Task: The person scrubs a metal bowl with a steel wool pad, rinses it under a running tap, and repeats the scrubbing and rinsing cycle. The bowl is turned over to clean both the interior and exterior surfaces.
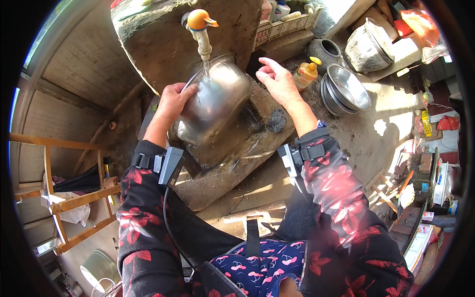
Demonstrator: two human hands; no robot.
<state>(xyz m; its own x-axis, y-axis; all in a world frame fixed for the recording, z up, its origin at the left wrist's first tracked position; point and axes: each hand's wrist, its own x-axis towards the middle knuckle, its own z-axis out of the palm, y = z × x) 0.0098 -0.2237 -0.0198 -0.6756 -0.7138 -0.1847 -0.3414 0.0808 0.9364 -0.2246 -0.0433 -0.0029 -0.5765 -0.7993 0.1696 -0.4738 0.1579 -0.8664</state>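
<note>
My left hand (176, 99) grips the rim of a metal basin (222, 100), which is tilted on its side with its outer surface facing up. Water runs onto that surface from a plastic tap (200, 35) with an orange handle. My right hand (276, 80) is raised to the right of the basin, fingers apart and slightly curled, holding nothing. A dark scouring pad (277, 120) lies on the ledge of the stone sink (230, 174), below my right hand. Just beyond that hand stands a yellow pump bottle (305, 75).
Stacked metal basins (347, 91) stand on the floor at right, near a dark clay jar (324, 52) and a lidded pot (367, 46). A plastic crate (285, 28) with bottles is behind. A wooden frame (74, 202) stands at left, with a pale bucket (98, 267) below it.
</note>
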